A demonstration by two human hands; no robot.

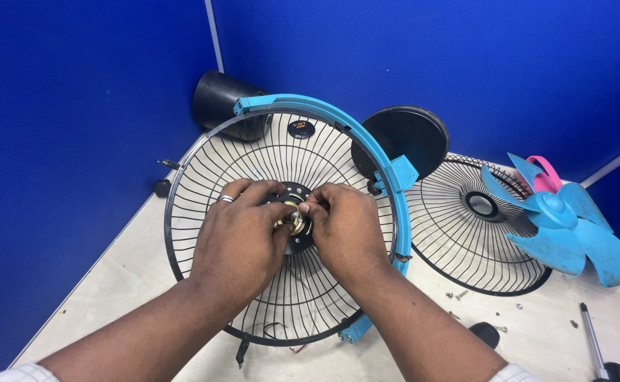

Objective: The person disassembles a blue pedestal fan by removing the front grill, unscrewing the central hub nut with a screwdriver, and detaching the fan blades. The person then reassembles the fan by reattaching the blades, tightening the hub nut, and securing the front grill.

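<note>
We held both forearms reaching forward, our left hand (pixel 236 237) and right hand (pixel 344 230) meeting, fingertips pinched together, knuckles up.

Deep blue partition walls (pixel 77 106) close in the far sides of the scene, meeting at a corner marked by a thin pale vertical strip (pixel 214 35). A second pale strip (pixel 617 161) runs along the right panel's lower edge. Below them lies a light, cream-coloured tabletop (pixel 112 290), its far corner tucked into the angle of the walls. Even, soft light falls over everything, with faint shadows
</note>
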